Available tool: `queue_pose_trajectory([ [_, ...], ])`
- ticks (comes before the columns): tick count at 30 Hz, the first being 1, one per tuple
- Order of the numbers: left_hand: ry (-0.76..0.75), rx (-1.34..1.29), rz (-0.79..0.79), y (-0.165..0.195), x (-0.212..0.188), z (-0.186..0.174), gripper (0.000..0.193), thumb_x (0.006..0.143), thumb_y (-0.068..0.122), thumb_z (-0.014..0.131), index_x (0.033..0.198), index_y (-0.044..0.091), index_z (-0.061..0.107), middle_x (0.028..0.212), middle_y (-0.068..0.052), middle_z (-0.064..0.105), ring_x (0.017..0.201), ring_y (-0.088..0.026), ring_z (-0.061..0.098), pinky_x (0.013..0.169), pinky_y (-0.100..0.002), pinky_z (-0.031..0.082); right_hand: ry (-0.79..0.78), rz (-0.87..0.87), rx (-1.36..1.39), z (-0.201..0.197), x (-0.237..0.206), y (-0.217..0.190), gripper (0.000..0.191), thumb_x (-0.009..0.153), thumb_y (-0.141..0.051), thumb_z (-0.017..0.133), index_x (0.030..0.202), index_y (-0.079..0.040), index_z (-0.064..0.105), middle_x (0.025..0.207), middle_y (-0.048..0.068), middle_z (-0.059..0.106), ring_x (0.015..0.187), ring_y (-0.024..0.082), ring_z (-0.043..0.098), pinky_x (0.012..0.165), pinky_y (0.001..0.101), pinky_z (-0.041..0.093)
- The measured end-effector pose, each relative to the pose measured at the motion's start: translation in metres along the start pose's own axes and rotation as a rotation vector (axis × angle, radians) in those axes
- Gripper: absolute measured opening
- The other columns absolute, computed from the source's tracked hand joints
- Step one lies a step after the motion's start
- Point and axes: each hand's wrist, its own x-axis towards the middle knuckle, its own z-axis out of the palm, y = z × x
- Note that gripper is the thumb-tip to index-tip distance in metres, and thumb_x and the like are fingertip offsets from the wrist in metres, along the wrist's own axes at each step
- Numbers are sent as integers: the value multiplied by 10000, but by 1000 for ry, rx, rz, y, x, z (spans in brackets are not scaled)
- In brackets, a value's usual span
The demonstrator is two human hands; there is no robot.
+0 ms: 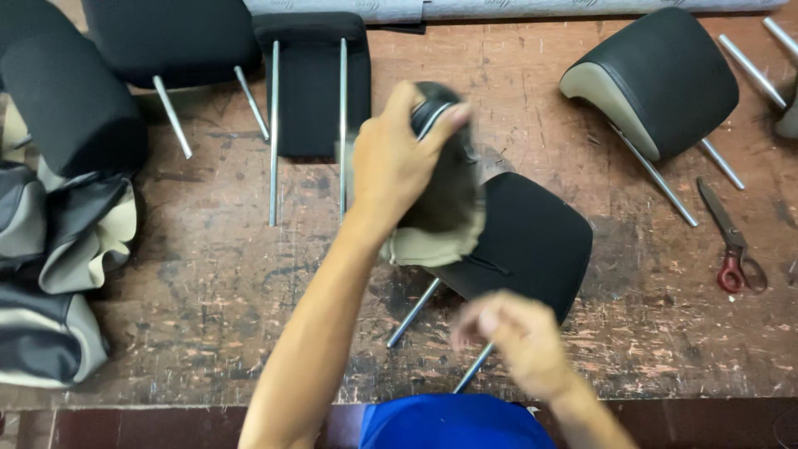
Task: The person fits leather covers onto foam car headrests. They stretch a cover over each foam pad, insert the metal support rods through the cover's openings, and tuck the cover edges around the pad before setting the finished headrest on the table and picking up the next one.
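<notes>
The left hand (399,162) is raised over the workbench (216,283), fingers closed tight around a black and beige cover (445,208), which hangs bunched from the fist. Directly below the cover lies a black headrest (532,241) on the bench, its two metal posts pointing toward the person. The right hand (515,337) is blurred just beside those posts; I cannot tell whether it is open or gripping anything.

Taking that headrest as the mark: far left of it sits a heap of loose covers (58,249), grey, black and beige, with a black headrest above the heap. Up and left of it lie two more black headrests, posts toward the person. Up and right rests a black-and-beige headrest (657,79). Right of the mark, red-handled scissors (731,241) lie on the wood.
</notes>
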Motion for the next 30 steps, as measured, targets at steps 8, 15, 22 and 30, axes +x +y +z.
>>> queue_pose_trajectory([
  [8,-61,26,-96,-19,0,-11,546,848,550,780,868,60,540,691,-97,677,642,-292,688,621,-402,526,128,471,-161,19,13,112,880,917,-294,677,1570,7,169,1274,176,673,1173,288,668,1018,364,518],
  [15,-90,-57,-84,-16,6,-11,557,873,539,787,874,38,542,725,-103,679,673,-223,663,652,-368,542,372,552,755,46,56,109,636,874,-172,596,1425,-14,320,1348,139,588,1255,281,596,1014,471,495],
  [22,-173,-135,-47,-19,7,-6,486,858,495,783,881,65,558,735,-74,687,678,-163,679,644,-335,541,320,506,383,-5,-20,84,160,957,-232,650,916,-106,560,564,-74,382,433,64,357,381,257,275],
  [30,-279,-104,-95,-42,-17,52,489,850,470,788,901,60,526,754,-140,684,710,-296,677,681,-414,527,682,614,-1202,-129,-121,-22,617,749,-422,837,1213,-46,684,835,134,787,762,244,764,724,389,578],
])
